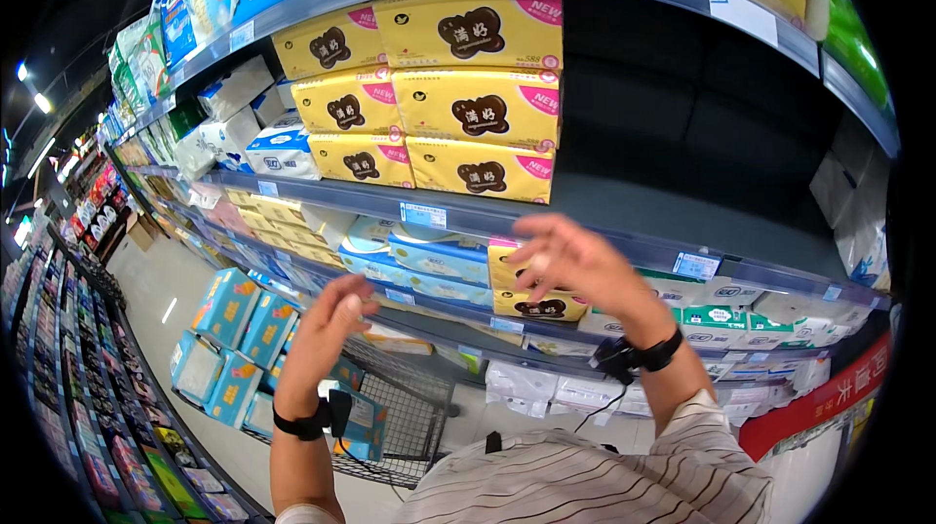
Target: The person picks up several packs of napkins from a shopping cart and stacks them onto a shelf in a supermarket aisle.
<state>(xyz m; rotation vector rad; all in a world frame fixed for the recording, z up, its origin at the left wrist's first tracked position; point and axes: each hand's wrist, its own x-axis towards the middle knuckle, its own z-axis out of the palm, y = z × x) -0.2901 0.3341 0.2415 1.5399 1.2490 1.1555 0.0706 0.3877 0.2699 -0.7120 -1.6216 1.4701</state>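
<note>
My left hand (333, 319) is raised with bent, parted fingers and nothing in it, above the metal shopping cart (409, 407). My right hand (567, 261) holds nothing, its fingers apart, in front of the shelf edge (504, 228). Beyond the hands, yellow tissue packs (479, 103) with a brown emblem stand stacked three high in two columns on the middle shelf. Below them are light-blue tissue packs (439, 261) and more yellow packs (537, 305), partly hidden behind my right hand. Teal packs (234, 378) lie piled at the cart's left part.
White-and-blue tissue packs (281, 151) sit left of the yellow stacks. Green-and-white packs (716, 319) fill part of the lower shelf at right. A red sign (819, 392) juts out at lower right. Across the aisle floor (164, 305) runs another stocked shelf (95, 392).
</note>
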